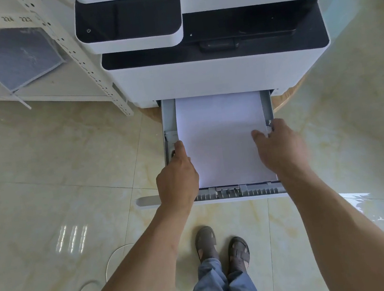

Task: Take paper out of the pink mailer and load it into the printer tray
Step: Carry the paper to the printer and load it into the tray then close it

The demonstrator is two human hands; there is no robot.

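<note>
Your stack of white paper sheets (221,139) lies flat in the pulled-out grey plastic printer tray (240,191), between your 2 hands. Your left hand (177,176) sits at the tray's left edge, thumb touching the paper's left side, fingers curled and hidden, so I cannot tell what they grip. Your right hand (281,149) rests on the paper's right edge, thumb on top, fingertips at the tray's right side guide.

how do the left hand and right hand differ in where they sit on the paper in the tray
The left hand sits at the left edge of the paper, fingers curled beside the tray wall. The right hand sits at the right edge, thumb on top of the sheet, fingertips at the side guide. Both rest on the stack.
</note>
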